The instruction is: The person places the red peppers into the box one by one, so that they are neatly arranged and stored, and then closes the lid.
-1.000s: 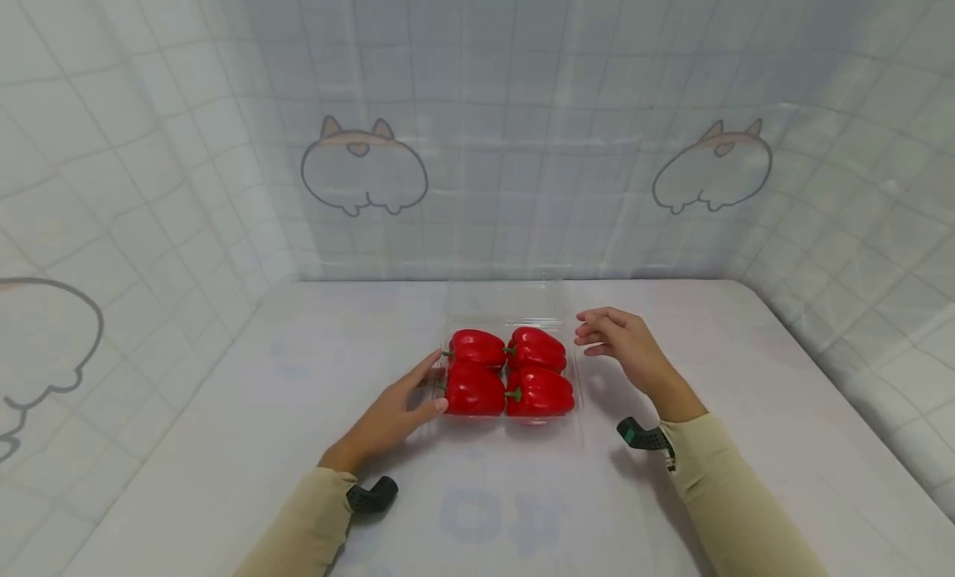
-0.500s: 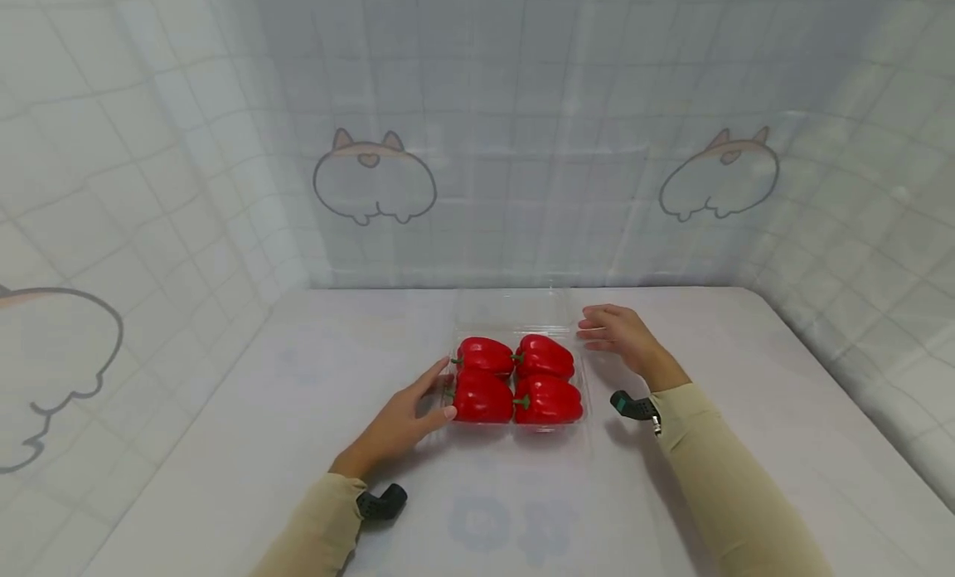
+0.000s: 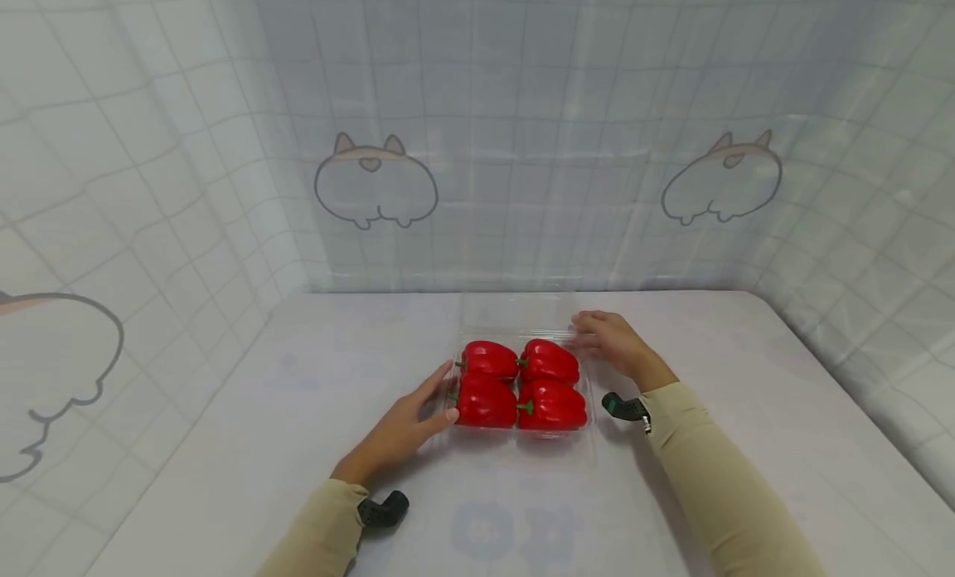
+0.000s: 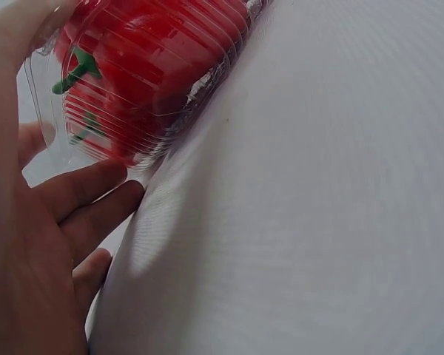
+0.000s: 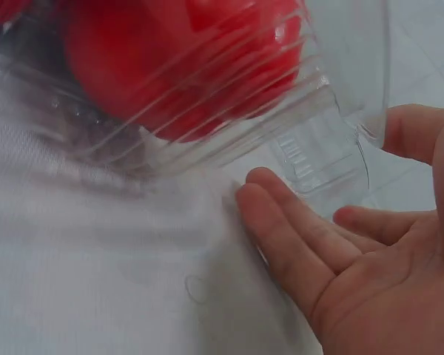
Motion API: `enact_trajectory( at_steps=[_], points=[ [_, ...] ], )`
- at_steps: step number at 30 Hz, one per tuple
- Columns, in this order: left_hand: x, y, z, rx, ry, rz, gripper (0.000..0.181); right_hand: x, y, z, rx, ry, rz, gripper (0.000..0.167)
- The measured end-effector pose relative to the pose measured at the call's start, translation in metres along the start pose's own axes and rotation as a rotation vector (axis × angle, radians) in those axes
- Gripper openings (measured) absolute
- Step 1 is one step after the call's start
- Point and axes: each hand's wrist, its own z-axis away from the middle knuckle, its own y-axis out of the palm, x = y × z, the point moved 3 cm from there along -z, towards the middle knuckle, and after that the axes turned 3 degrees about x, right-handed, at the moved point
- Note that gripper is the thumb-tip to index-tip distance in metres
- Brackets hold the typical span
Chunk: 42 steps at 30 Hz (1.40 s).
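Observation:
Several red bell peppers [image 3: 488,400] with green stems fill a clear plastic clamshell box [image 3: 554,433] on the table. Its transparent lid [image 3: 515,310] lies folded back toward the wall. My left hand [image 3: 399,432] rests along the box's left side, thumb near the front corner. In the left wrist view, that hand's fingers [image 4: 85,188] are fairly straight beside the ribbed wall. At the back right corner, near the hinge, is my right hand [image 3: 613,342]. In the right wrist view, its thumb [image 5: 411,133] meets the clear rim, while the other fingers extend below the box.
A white cloth with faint printed marks covers the table [image 3: 336,336]. Grid-patterned curtains [image 3: 500,146] with cartoon animal drawings stand behind and on both sides. Each wrist carries a black device, such as the left wrist device [image 3: 384,509].
My right hand has moved left, from beside the box to its back right corner. My left hand stays at the left side. The whole head view has shifted slightly.

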Motion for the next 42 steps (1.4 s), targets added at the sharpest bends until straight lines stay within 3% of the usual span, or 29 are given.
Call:
enact_trajectory(
  at_steps=[11, 25, 33, 37, 42],
  points=[
    [0.0, -0.002, 0.003, -0.021, 0.001, -0.001, 0.08, -0.001, 0.004, -0.005, -0.019, -0.097, -0.099, 0.062],
    [-0.007, 0.001, -0.003, -0.042, 0.013, -0.023, 0.079, 0.01, -0.003, -0.001, -0.045, -0.259, -0.061, 0.071],
    [-0.008, 0.005, -0.007, -0.053, 0.042, -0.061, 0.079, 0.019, -0.009, 0.006, -0.035, -0.304, -0.021, 0.075],
    [-0.008, 0.005, -0.007, -0.065, 0.039, -0.079, 0.079, 0.025, -0.01, 0.007, -0.015, -0.324, -0.074, 0.064],
    [-0.01, 0.006, -0.009, -0.057, 0.044, -0.079, 0.079, 0.031, -0.011, 0.012, 0.019, -0.327, -0.22, 0.057]
  ],
)
